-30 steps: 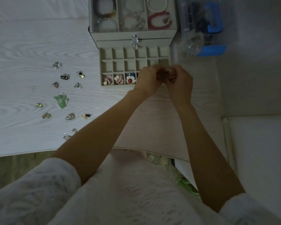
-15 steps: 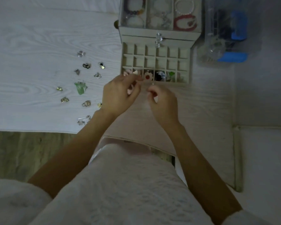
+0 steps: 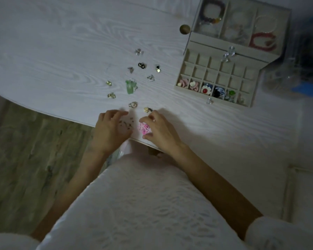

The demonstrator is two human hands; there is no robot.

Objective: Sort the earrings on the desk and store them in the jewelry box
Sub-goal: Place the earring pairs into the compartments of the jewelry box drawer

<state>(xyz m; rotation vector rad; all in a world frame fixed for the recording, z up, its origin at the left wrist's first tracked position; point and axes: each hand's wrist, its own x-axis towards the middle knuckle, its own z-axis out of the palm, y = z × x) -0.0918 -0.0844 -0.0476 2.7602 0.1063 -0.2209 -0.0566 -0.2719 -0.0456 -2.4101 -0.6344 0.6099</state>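
White wood-grain desk [image 3: 61,51] carries scattered earrings [image 3: 130,86] and jewelry box [image 3: 197,40]

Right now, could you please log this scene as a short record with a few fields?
left hand: at desk's near edge, over small dark earrings; grip unclear
right hand: beside pink item; grip unclear
loose earrings: scattered on desk, including green one
jewelry box: drawer pulled out, front row mostly filled
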